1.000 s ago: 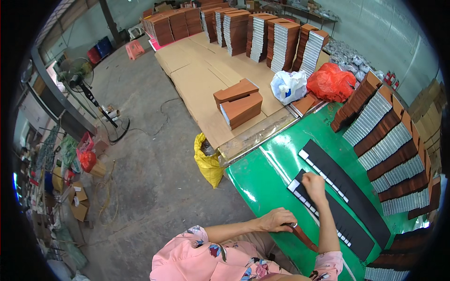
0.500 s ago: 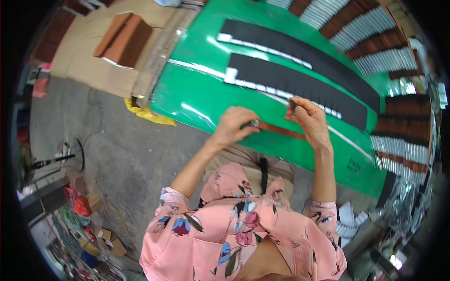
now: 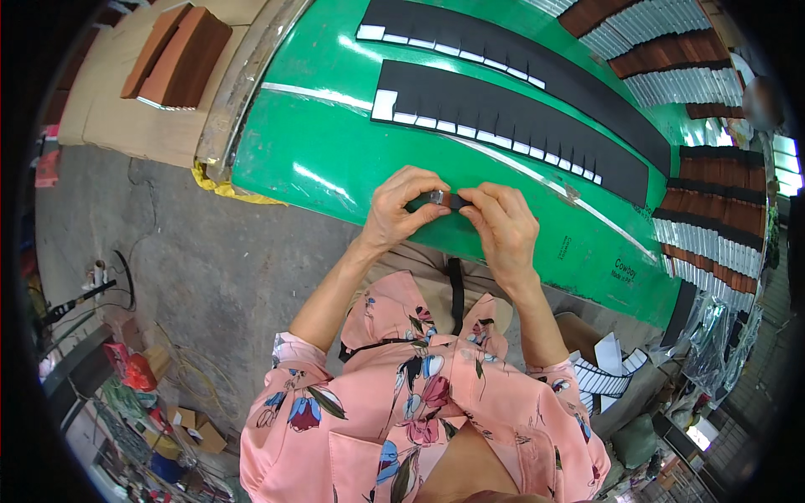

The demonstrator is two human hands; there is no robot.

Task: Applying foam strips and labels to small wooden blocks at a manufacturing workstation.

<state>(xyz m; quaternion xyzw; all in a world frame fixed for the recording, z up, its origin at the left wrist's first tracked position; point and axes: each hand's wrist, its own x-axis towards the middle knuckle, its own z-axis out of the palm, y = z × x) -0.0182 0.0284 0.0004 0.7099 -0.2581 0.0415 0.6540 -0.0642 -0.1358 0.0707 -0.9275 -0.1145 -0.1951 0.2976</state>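
Observation:
My left hand is closed on a brown strip with a shiny silvery end, mostly hidden by the fingers. Facing it, my right hand pinches a small black piece between thumb and fingers. This black piece meets the brown strip, though the exact contact is too small to make out. Beyond both hands lie a nearer black sheet strip and a farther black sheet strip. White patches and short cuts run along the near edge of each.
The green table carries rows of brown and silvery strips at its right. A cardboard-covered surface at the left holds a brown stack. Black-and-white striped pieces lie below the table's right side.
My right hand has come left and down from beside the nearer black strip, bringing the small black piece to the brown strip's end at my left hand. The whole view has shifted slightly.

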